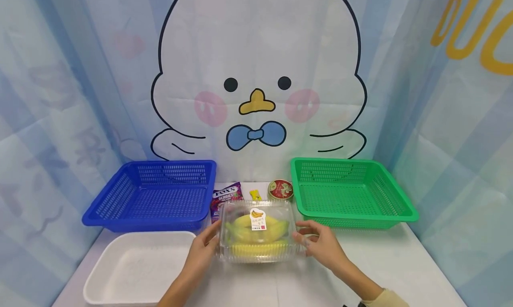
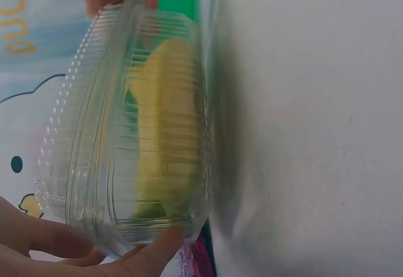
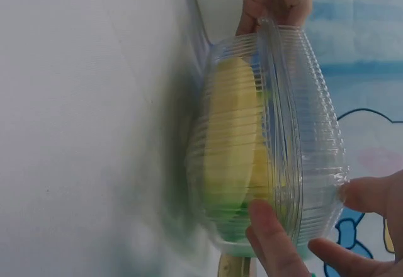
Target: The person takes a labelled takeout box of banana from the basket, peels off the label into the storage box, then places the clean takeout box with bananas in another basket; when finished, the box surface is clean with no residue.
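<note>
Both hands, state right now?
Left hand: holding the clear banana box, left side.
Right hand: holding the clear banana box, right side.

Two hands (image 1: pixel 204 245) hold a clear box (image 1: pixel 257 257) of bananas (image 1: pixel 276 231) — blue basket (image 1: pixel 146 223) left, green basket (image 1: pixel 360 218) right.

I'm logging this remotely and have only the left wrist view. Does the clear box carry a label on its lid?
Observer: Yes, the head view shows a white label with printed bananas on the lid of the clear box.
Operator: What lies on the table to the outer side of the left hand?
Observer: A white tray, in front of the blue basket.
Operator: And just beside the green basket, toward the middle?
Observer: A round tin with a red lid, behind the box.
</note>
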Demonstrator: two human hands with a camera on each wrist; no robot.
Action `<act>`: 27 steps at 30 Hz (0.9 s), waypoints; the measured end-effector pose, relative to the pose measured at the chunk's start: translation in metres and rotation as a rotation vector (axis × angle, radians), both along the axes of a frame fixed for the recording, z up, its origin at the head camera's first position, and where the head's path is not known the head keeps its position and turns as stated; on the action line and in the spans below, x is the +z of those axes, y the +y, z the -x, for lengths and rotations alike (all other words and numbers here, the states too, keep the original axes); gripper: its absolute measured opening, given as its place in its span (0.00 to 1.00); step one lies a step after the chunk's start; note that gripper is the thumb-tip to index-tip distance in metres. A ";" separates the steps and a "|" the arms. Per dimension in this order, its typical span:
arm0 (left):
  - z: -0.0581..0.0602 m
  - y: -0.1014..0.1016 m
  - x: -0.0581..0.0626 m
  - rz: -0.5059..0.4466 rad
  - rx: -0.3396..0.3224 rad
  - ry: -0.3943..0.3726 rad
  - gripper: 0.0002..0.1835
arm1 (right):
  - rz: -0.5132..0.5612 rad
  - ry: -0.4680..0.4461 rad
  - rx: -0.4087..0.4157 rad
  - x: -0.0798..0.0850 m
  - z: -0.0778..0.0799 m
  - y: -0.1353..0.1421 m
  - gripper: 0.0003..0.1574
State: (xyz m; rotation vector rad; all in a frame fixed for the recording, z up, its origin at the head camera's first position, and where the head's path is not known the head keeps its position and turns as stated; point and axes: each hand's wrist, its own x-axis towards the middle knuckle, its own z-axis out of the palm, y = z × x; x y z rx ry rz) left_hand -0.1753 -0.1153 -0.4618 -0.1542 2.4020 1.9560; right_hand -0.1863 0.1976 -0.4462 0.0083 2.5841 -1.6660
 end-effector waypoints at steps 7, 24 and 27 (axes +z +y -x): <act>-0.003 0.003 -0.009 0.005 0.024 0.000 0.28 | 0.006 0.005 0.032 -0.008 -0.003 0.002 0.30; -0.006 0.006 -0.021 -0.013 0.003 -0.008 0.28 | -0.013 -0.008 0.037 -0.013 -0.007 0.006 0.29; -0.006 0.006 -0.021 -0.033 0.010 -0.021 0.28 | -0.017 -0.019 0.056 -0.012 -0.007 0.007 0.30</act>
